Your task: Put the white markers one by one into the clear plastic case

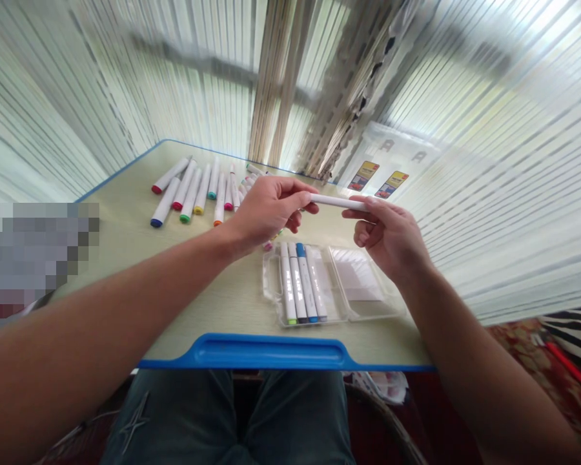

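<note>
A white marker (336, 201) is held level between my two hands, above the desk. My left hand (274, 206) pinches its left end, and my right hand (390, 232) grips the right end; the fingers cover both tips. Below them lies an open clear plastic case (336, 303) with several markers side by side in its left half, among them a blue-capped marker (306, 278). The case's right half holds a pale card or sheet. Beyond my left wrist, loose white markers (188, 190) with coloured ends are spread on the desk, some hidden by my hand.
The light wood-grain desk (208, 297) has a blue edge and a blue front tray (271, 352). A clear case with two labels (392, 184) stands at the back right against striped curtains (184, 71). A pixelated patch covers the far left. My legs are under the desk.
</note>
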Action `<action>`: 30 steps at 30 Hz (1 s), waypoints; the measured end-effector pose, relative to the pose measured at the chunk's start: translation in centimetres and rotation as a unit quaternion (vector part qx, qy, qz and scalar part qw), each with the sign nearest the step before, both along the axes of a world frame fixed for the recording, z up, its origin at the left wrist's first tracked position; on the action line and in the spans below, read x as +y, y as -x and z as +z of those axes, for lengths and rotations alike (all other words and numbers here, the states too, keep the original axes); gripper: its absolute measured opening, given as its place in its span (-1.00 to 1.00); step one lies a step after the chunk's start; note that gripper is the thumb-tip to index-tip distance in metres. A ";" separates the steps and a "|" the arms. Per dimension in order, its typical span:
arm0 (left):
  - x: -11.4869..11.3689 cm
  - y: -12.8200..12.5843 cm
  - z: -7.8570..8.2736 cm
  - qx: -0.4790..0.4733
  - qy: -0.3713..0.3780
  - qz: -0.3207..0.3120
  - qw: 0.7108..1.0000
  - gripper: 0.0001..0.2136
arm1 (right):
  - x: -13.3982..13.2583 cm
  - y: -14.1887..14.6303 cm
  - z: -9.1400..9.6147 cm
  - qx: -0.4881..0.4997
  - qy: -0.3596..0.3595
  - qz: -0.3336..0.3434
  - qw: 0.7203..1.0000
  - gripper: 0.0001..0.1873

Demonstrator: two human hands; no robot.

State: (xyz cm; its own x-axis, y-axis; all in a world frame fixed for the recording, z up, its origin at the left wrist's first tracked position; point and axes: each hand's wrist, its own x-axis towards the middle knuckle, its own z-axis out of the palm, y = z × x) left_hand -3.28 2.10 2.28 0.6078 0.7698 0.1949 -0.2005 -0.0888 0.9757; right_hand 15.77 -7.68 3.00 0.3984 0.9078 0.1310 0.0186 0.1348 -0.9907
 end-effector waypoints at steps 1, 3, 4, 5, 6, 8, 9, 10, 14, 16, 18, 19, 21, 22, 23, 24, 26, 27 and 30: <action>0.0 0.0 0.0 0.002 -0.003 0.001 1.000 -0.90 | 0.0 0.1 0.0 -0.005 0.000 0.002 1.000 -0.83; 0.0 0.0 0.0 0.004 -0.007 0.002 1.000 -0.92 | -0.1 0.2 0.0 -0.012 0.001 0.005 1.000 -0.82; 0.1 0.0 -0.1 0.004 -0.008 0.003 1.000 -0.93 | -0.1 0.2 0.0 -0.014 0.001 0.006 1.000 -0.81; 0.1 0.0 -0.1 0.005 -0.008 0.003 1.000 -0.94 | -0.1 0.2 0.0 -0.015 0.002 0.008 1.000 -0.81; 0.1 0.0 -0.1 0.005 -0.009 0.004 1.000 -0.95 | -0.1 0.2 -0.1 -0.016 0.002 0.010 1.000 -0.80; 0.1 0.0 -0.1 0.006 -0.013 0.005 1.000 -0.97 | -0.1 0.2 -0.2 -0.020 0.000 0.015 1.000 -0.80; 0.2 0.0 -0.1 0.007 -0.017 0.006 1.000 -0.97 | -0.1 0.2 -0.2 -0.022 -0.002 0.018 1.000 -0.80; 0.2 0.1 -0.2 0.008 -0.023 0.007 1.000 -0.97 | -0.1 0.2 -0.3 -0.024 -0.005 0.020 0.999 -0.80; 0.4 0.1 -0.4 0.018 -0.056 0.009 0.998 -0.94 | -0.1 0.3 -0.4 -0.035 -0.007 0.029 0.999 -0.77; 0.3 0.2 -0.4 0.029 -0.077 0.008 0.997 -0.91 | -0.1 0.4 -0.4 -0.045 -0.006 0.034 0.998 -0.76; 0.2 0.3 -0.4 0.046 -0.091 0.005 0.995 -0.87 | -0.2 0.4 -0.5 -0.054 -0.006 0.039 0.998 -0.76; 0.1 0.3 -0.3 0.055 -0.096 0.006 0.994 -0.86 | -0.2 0.4 -0.6 -0.059 -0.007 0.042 0.997 -0.76; -0.1 0.4 -0.2 0.069 -0.102 0.005 0.992 -0.83 | -0.2 0.4 -0.7 -0.071 -0.010 0.048 0.996 -0.75; -0.2 0.5 -0.2 0.073 -0.107 0.004 0.992 -0.81 | -0.2 0.4 -0.8 -0.078 -0.013 0.052 0.996 -0.75; -0.2 0.5 -0.2 0.074 -0.114 0.002 0.991 -0.79 | -0.2 0.4 -0.9 -0.085 -0.017 0.056 0.995 -0.75; -0.2 0.4 -0.3 0.073 -0.124 0.000 0.990 -0.77 | -0.2 0.4 -0.9 -0.092 -0.021 0.059 0.994 -0.75; 0.0 0.4 -0.5 0.069 -0.147 -0.002 0.987 -0.72 | -0.2 0.4 -1.1 -0.105 -0.025 0.063 0.992 -0.74; 0.1 0.3 -0.6 0.068 -0.159 -0.001 0.985 -0.69 | -0.2 0.4 -1.1 -0.111 -0.027 0.063 0.991 -0.73; 0.3 0.1 -1.0 0.067 -0.184 -0.009 0.981 -0.64 | -0.3 0.6 -1.2 -0.126 -0.028 0.060 0.990 -0.71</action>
State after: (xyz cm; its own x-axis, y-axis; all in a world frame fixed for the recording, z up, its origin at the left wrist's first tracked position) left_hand -3.40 2.42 1.24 0.6597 0.6512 0.3751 -0.0783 -0.4369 0.8961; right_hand 15.21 -7.93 1.82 0.2365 0.9349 0.2645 0.2453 0.2060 -0.9473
